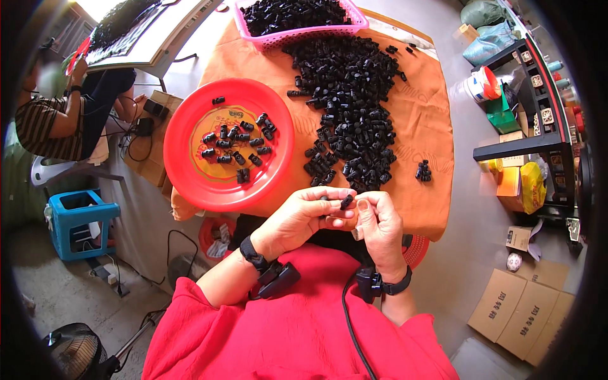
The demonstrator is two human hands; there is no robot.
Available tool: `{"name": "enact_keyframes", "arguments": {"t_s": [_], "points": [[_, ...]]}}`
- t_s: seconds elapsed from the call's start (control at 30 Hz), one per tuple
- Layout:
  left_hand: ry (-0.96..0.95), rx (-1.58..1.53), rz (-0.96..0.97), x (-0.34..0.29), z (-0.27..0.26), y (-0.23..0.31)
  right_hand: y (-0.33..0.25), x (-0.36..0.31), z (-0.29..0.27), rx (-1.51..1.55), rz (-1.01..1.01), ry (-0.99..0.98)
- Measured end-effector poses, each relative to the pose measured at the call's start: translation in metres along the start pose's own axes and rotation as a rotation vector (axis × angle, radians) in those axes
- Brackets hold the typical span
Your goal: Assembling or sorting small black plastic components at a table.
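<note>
My left hand is closed, pinching a small black plastic cord lock between thumb and fingertips. A second dark piece shows between its fingers. Right beside it, my right hand has thumb and forefinger pressed together close to the cord lock; what they hold is too small to tell. Both hands are over the near edge of the orange-covered table. Just beyond them lies a long heap of black cord lock parts. To the left, a red round tray bears several scattered cord locks.
A pink basket full of black parts stands at the far edge. A small cluster of pieces lies at the right. A blue stool, a fan and a seated person are left; a black shelf and cardboard are right.
</note>
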State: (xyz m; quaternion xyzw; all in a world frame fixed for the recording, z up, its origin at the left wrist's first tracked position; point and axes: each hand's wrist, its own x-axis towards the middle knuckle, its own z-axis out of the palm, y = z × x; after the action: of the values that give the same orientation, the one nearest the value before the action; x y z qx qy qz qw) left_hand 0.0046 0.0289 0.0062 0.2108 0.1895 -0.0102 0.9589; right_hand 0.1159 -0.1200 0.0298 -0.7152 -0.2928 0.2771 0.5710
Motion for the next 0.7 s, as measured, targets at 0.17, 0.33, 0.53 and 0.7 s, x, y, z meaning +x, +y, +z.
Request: {"name": "enact_keyframes", "arguments": {"t_s": [0.17, 0.33, 0.53, 0.7], "points": [[0.034, -0.013, 0.007, -0.001, -0.001, 0.001, -0.011, -0.002, 0.005, 0.042, 0.09, -0.039], [0.034, -0.014, -0.023, 0.0, -0.006, -0.003, -0.01, -0.001, 0.0, -0.094, 0.012, -0.119], [0.031, -0.033, -0.035, 0.001, -0.009, -0.012, -0.004, 0.0, -0.003, -0.341, -0.089, -0.114], [0.021, -0.212, -0.084, 0.002, -0.008, -0.01, -0.006, -0.001, -0.003, -0.337, -0.087, -0.072]]}}
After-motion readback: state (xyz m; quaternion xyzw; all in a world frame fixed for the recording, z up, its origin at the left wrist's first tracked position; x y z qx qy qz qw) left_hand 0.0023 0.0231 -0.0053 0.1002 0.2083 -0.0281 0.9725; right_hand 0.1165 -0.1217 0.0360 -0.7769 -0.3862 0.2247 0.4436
